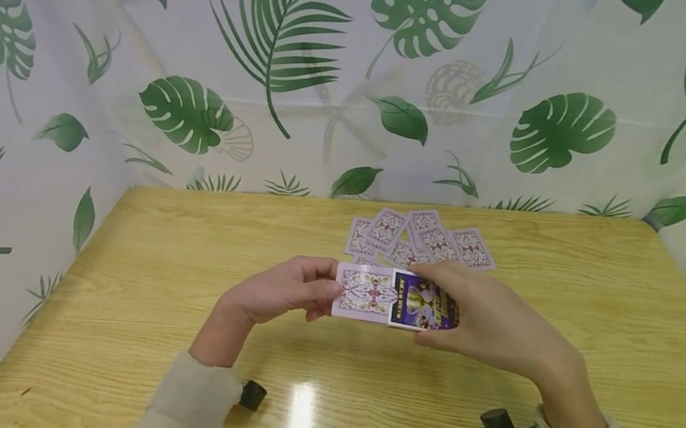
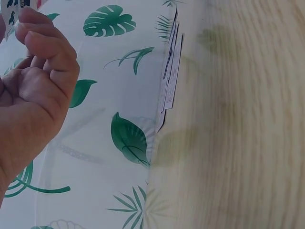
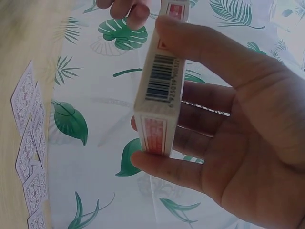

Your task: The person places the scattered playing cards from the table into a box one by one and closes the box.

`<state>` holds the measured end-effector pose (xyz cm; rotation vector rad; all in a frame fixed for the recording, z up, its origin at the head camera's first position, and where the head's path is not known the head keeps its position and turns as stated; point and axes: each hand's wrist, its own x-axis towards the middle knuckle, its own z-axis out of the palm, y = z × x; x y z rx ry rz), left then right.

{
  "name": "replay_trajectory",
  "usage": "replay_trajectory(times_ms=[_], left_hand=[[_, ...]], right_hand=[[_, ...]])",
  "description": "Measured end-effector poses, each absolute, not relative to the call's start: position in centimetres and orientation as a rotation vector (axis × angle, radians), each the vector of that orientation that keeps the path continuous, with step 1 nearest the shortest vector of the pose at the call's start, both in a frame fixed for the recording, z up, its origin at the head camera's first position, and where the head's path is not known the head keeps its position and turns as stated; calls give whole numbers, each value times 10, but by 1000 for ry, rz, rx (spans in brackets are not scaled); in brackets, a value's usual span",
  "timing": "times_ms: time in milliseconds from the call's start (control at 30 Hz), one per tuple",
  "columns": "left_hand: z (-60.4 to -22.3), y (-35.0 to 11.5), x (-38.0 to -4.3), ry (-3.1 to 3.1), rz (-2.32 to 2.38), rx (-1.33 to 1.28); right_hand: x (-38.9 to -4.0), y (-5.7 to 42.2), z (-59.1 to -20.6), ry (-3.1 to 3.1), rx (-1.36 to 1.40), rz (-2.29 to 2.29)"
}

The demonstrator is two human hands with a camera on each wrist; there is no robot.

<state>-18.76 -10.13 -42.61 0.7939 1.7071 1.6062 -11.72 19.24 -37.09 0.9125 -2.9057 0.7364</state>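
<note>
My right hand (image 1: pixel 499 326) grips a playing-card box (image 1: pixel 409 313) from its right side, thumb along one edge and fingers along the other. A barcode shows on the box's narrow side in the right wrist view. Playing cards (image 1: pixel 364 293), back pattern up, stick out of the box's left end, roughly half their length showing. My left hand (image 1: pixel 287 288) pinches the outer end of these cards between thumb and fingers. In the left wrist view, a card face (image 2: pixel 10 16) with black club marks peeks in at the top corner. Box and cards are held above the table.
Several loose playing cards (image 1: pixel 387 228) lie overlapping, backs up, near the far edge of the wooden table (image 1: pixel 179 241). A leaf-patterned cloth (image 1: pixel 331 72) hangs behind the table and along its left side. A black strap mount sits on each wrist.
</note>
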Motion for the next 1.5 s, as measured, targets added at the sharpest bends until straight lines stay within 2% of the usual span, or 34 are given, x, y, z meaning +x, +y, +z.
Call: replay_trajectory(times_ms=[1500], left_hand=[[-431,-72,-176,1654,1668,784]], right_hand=[[-114,183,-374,-2875,972,606]])
